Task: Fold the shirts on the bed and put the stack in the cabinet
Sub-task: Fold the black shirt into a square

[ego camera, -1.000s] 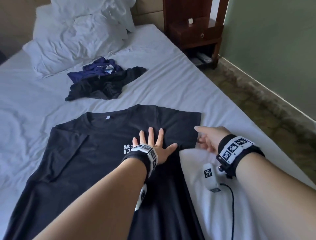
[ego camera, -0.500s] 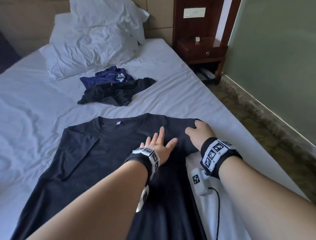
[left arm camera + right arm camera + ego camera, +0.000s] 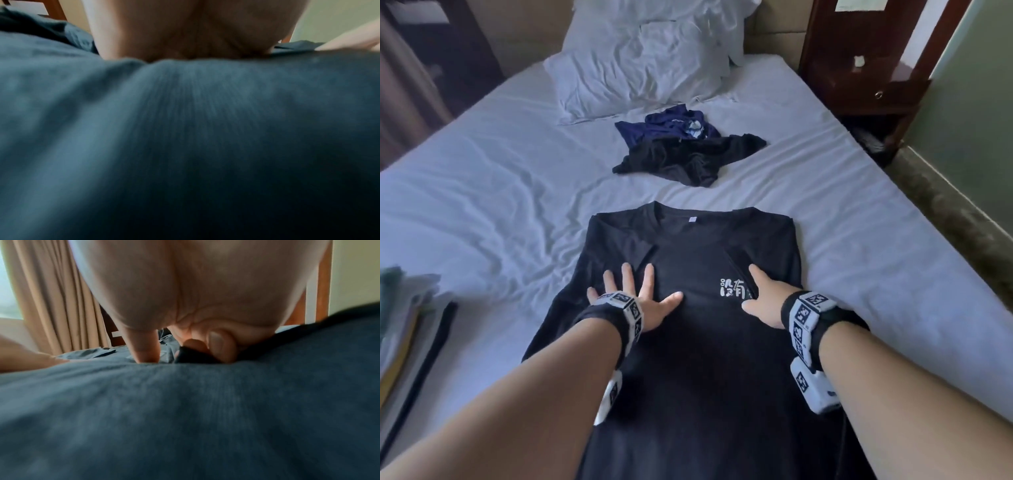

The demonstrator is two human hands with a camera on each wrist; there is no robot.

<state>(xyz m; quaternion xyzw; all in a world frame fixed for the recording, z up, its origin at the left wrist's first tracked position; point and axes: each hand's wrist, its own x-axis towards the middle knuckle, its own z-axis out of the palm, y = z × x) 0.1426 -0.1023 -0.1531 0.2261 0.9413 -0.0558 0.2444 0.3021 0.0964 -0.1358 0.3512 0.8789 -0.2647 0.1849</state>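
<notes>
A black T-shirt (image 3: pixel 705 377) with white print on the chest lies face up on the white bed (image 3: pixel 482 212), collar away from me and both sides folded inward. My left hand (image 3: pixel 633 301) lies flat on its left half with the fingers spread. My right hand (image 3: pixel 760 298) rests on the right half by the print, index finger stretched out. In the right wrist view the thumb presses the cloth (image 3: pixel 185 418) and curled fingers (image 3: pixel 220 344) pinch a dark flap of the folded edge. The left wrist view shows only the palm (image 3: pixel 195 29) on blurred fabric (image 3: pixel 185 146).
Further up the bed lie a crumpled black shirt (image 3: pixel 688 161) and a blue one (image 3: pixel 671 123), with white pillows (image 3: pixel 640 68) behind them. A dark wooden nightstand (image 3: pixel 873 68) stands at the far right. A stack of items (image 3: pixel 400 325) sits at the bed's left edge. Floor runs along the right.
My right hand brought the shirt's right sleeve and side over onto the chest. My left hand slid to the shirt's left half. The view turned to face the shirt squarely.
</notes>
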